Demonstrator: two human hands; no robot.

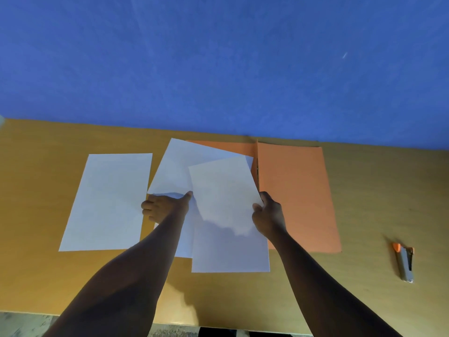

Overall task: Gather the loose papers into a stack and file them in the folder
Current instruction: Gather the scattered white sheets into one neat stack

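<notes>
An orange folder (296, 190) lies open on the wooden table, its left half mostly covered by white sheets. My left hand (165, 205) pinches the lower edge of a tilted white sheet (179, 166), lifted off the table. My right hand (268, 215) grips the right edge of another lifted sheet (223, 190). Under these a white sheet (230, 254) lies flat at the table's front middle. A separate white sheet (107, 203) lies flat to the left, apart from the others.
A grey and orange stapler (405, 262) lies at the right of the table (36, 215). A blue wall (218, 57) rises directly behind the table's far edge. The near table edge runs along the bottom, with floor below it.
</notes>
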